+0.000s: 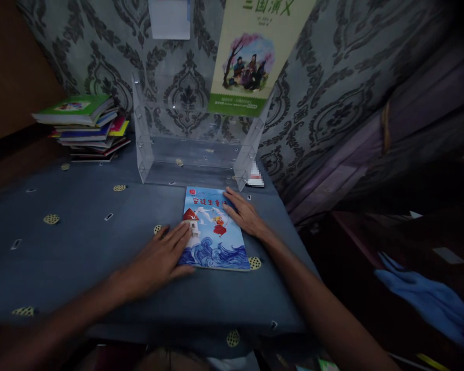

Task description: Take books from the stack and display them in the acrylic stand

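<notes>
A thin blue picture book [218, 247] lies face up on the cloth-covered table, its cover showing a red-roofed tower, a figure in red and blue waves. My left hand [160, 257] rests on its left edge with the fingers stretched over the tower and the thumb near the lower left corner. On the upper right part of the cover lies my right hand [245, 211], its fingers extended and covering the end of the red title. Neither hand is closed round the book.
Just behind the book stands a clear acrylic rack [193, 172]. A stack of books [88, 126] sits at the back left. A large green and cream book poster [251, 67] hangs against the patterned wall. Blue cloth [425, 299] lies at the right, beyond the table edge.
</notes>
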Demonstrator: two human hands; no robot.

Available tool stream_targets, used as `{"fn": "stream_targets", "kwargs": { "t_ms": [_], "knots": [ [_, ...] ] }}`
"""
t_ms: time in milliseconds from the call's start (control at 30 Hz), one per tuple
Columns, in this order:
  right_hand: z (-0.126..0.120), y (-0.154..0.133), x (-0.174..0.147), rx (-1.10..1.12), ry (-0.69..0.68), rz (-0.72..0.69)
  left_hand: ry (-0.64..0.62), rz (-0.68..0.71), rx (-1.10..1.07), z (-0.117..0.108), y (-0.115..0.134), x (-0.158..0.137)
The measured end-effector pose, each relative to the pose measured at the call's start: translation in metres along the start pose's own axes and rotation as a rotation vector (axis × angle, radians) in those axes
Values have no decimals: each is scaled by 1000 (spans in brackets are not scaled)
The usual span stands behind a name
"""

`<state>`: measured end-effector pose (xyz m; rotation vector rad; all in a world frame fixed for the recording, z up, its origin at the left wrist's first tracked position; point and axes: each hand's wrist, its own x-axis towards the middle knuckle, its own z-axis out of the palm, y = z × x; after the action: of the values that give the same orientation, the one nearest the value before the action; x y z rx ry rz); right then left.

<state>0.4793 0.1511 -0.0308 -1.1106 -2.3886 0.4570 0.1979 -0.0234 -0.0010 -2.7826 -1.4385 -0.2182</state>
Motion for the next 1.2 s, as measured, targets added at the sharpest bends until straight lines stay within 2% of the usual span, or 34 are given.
{"fn": "stream_targets", "kwargs": {
  "t_ms": [167, 267, 433, 600, 767, 967, 1200],
  "knots": [
    [-1, 0, -1, 56, 43, 6, -29, -40, -35, 2, -37, 47],
    [0, 4, 1, 131, 102, 6, -43, -120, -42, 6, -58, 78],
    [1, 13, 4, 282, 199, 29, 34, -206, -26, 12, -77, 111],
    [-4, 17, 5, 402, 202, 104, 154, -166, -22, 18, -84, 117],
    [-6, 16, 5, 420, 196, 130, 159, -140, -14, 14, -85, 120],
    [-2, 10, 3, 231, 170, 21, 145, -173, 39, 4, -77, 125],
    [3, 6, -2, 44, 104, -21, 173, -186, 43, 14, -73, 124]
  ]
}}
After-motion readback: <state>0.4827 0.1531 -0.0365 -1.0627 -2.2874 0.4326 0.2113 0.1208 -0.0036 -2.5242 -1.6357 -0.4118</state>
